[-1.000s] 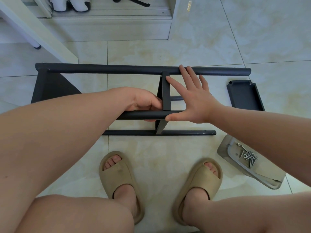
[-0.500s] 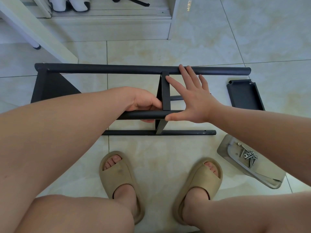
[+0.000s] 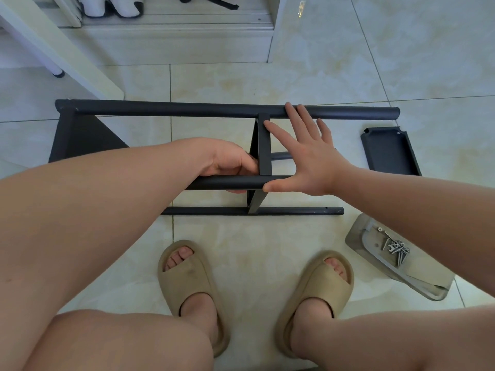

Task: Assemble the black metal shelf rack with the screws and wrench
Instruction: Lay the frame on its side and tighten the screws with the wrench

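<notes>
1. Where the pale marble-patterned tiled floor [image 3: 334, 62] filled the middle of the frame, a black metal shelf rack [image 3: 187, 109] of round tubes lay on its side, its long tubes running left to right.
2. Rack, detail: a flat black end panel [image 3: 80, 135] stood at its left end. A narrow black cross panel [image 3: 263, 145] at centre joined the far tube to the near raised one. The lowest tube [image 3: 294, 211] lay on the floor just above the feet.
3. Left hand [image 3: 230, 164]: centre of frame, curled round the near raised tube just left of the cross panel, fingers wrapped beneath it.
4. Right hand [image 3: 308, 159]: just right of the cross panel, flat and spread with straight fingers. The thumb lay along the near tube, the fingertips reached the far tube, and the forefinger touched the panel's edge. The two hands were close but apart, the panel between them.
5. Loose black metal shelf tray [image 3: 388, 151] with a raised rim: right of frame, flat on the floor, apart from the rack.
6. Translucent plastic packet [image 3: 417, 285]: lower right, holding a heap of silver screws [image 3: 400, 257]. A small flat silver wrench [image 3: 391, 247] appeared to lie among them.
7. Pair of beige foam slide sandals [image 3: 187, 279]: lower centre, on the person's feet.
8. White furniture leg [image 3: 67, 57]: upper left, slanting.
</notes>
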`<state>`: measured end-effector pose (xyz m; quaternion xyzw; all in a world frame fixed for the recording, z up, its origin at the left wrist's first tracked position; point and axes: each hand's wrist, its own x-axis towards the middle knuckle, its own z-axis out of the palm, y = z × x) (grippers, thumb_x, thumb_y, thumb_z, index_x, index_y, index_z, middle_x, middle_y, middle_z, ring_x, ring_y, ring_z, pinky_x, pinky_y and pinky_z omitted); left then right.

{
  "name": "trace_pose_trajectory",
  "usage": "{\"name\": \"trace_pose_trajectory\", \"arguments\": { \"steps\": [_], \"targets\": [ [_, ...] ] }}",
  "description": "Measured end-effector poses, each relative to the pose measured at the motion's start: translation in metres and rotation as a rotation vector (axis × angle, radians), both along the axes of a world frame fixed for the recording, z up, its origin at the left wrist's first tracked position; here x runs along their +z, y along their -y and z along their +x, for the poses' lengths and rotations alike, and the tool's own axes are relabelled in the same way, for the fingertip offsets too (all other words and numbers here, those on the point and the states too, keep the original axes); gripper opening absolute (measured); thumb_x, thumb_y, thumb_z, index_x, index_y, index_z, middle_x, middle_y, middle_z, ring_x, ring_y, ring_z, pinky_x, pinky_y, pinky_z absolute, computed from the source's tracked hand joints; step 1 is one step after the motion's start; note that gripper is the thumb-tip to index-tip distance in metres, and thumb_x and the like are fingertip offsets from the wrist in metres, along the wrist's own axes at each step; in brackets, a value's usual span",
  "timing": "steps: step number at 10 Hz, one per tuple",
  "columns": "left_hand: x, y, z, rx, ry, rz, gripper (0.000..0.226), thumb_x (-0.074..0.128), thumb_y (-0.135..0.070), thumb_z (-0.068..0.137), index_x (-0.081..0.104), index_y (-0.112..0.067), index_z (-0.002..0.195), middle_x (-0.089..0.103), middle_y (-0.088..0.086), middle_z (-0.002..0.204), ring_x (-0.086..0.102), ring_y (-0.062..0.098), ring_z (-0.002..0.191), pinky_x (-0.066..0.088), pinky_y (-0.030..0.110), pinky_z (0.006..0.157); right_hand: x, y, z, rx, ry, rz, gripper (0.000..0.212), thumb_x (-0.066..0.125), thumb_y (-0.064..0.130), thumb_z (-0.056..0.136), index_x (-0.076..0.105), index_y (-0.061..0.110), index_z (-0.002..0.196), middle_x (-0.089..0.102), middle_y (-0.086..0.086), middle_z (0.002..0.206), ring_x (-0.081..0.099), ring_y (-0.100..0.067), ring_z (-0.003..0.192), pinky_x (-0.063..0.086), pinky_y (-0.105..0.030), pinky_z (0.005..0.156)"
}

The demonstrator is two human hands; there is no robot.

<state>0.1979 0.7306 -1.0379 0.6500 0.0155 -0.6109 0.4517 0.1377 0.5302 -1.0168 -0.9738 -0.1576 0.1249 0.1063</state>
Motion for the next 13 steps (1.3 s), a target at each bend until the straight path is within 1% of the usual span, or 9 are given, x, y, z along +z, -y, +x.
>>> {"name": "trace_pose_trajectory", "arguments": {
  "steps": [2, 3, 4, 5, 6, 9, 10, 11, 13],
  "targets": [
    [0.0018, -0.0009, 0.0005, 0.006, -0.032, 0.006, 0.013, 0.054, -0.014, 0.096, 0.066, -0.018, 0.095, 0.068, -0.001, 0.085, 0.06, 0.015, 0.086, 0.049, 0.032, 0.087, -0.0002, 0.0002, 0.0005, 0.001, -0.002, -0.003, 0.122, 0.037, 0.1, 0.06, 0.0, 0.04, 0.16, -0.02, -0.007, 0.167, -0.023, -0.025, 0.153, -0.005, -0.059, 0.123],
    [0.0014, 0.0002, 0.0015, 0.023, -0.028, 0.055, 0.013, 0.054, -0.022, 0.097, 0.066, -0.02, 0.1, 0.069, -0.003, 0.082, 0.061, 0.014, 0.086, 0.051, 0.034, 0.088, 0.0002, 0.0001, 0.0005, 0.001, -0.006, -0.005, 0.123, 0.036, 0.1, 0.06, 0.0, 0.04, 0.16, -0.02, -0.007, 0.167, -0.023, -0.025, 0.153, -0.005, -0.058, 0.123],
    [0.0014, 0.0018, 0.0008, 0.015, -0.018, 0.096, 0.011, 0.056, -0.024, 0.096, 0.066, -0.02, 0.092, 0.065, -0.004, 0.069, 0.058, 0.012, 0.077, 0.052, 0.031, 0.08, 0.0007, 0.0, 0.0003, -0.001, -0.005, -0.002, 0.123, 0.036, 0.1, 0.059, 0.001, 0.04, 0.16, -0.02, -0.007, 0.167, -0.023, -0.025, 0.153, -0.005, -0.059, 0.123],
    [0.0013, 0.0021, 0.0001, -0.009, -0.019, 0.081, 0.011, 0.058, -0.022, 0.096, 0.066, -0.018, 0.089, 0.066, -0.003, 0.072, 0.057, 0.012, 0.075, 0.051, 0.028, 0.076, 0.0008, 0.0, 0.0003, 0.003, -0.004, -0.004, 0.123, 0.036, 0.1, 0.06, 0.0, 0.039, 0.161, -0.02, -0.007, 0.167, -0.023, -0.025, 0.153, -0.005, -0.059, 0.123],
    [0.0016, 0.002, 0.0, -0.017, -0.018, 0.056, 0.011, 0.057, -0.021, 0.096, 0.067, -0.018, 0.091, 0.067, -0.002, 0.075, 0.057, 0.011, 0.075, 0.05, 0.026, 0.075, 0.0006, 0.0001, 0.0004, 0.002, -0.005, -0.003, 0.123, 0.036, 0.1, 0.06, 0.0, 0.039, 0.161, -0.02, -0.007, 0.167, -0.023, -0.025, 0.153, -0.005, -0.059, 0.123],
    [0.0004, 0.0015, -0.0008, 0.009, -0.023, 0.003, 0.013, 0.055, -0.013, 0.095, 0.065, -0.015, 0.086, 0.063, 0.001, 0.077, 0.055, 0.014, 0.073, 0.046, 0.026, 0.072, 0.0012, -0.0001, 0.0006, 0.001, -0.008, -0.009, 0.123, 0.036, 0.1, 0.06, 0.0, 0.039, 0.161, -0.021, -0.007, 0.167, -0.023, -0.025, 0.153, -0.004, -0.059, 0.123],
    [0.0004, 0.0007, -0.0002, 0.007, -0.023, 0.008, 0.013, 0.055, -0.012, 0.094, 0.065, -0.016, 0.087, 0.064, 0.0, 0.077, 0.056, 0.014, 0.076, 0.046, 0.028, 0.078, 0.0019, -0.0002, 0.0007, 0.002, -0.009, -0.004, 0.123, 0.036, 0.099, 0.06, 0.0, 0.039, 0.161, -0.021, -0.007, 0.167, -0.024, -0.025, 0.153, -0.004, -0.059, 0.123],
    [0.0002, -0.0002, 0.0005, 0.004, -0.01, 0.018, 0.014, 0.054, -0.011, 0.094, 0.066, -0.016, 0.09, 0.065, 0.001, 0.085, 0.057, 0.014, 0.081, 0.045, 0.032, 0.087, 0.0021, -0.0001, 0.0005, 0.002, -0.012, -0.004, 0.123, 0.036, 0.099, 0.06, 0.0, 0.04, 0.16, -0.021, -0.006, 0.167, -0.024, -0.024, 0.153, -0.005, -0.058, 0.123],
    [0.0024, -0.0004, -0.0003, 0.017, -0.021, 0.002, 0.013, 0.052, -0.009, 0.095, 0.062, -0.017, 0.095, 0.063, 0.001, 0.087, 0.057, 0.016, 0.085, 0.048, 0.032, 0.085, 0.0018, -0.0002, 0.0004, 0.002, -0.012, -0.005, 0.122, 0.036, 0.099, 0.06, 0.0, 0.04, 0.161, -0.021, -0.006, 0.167, -0.024, -0.025, 0.153, -0.004, -0.058, 0.123]
  ]
}}
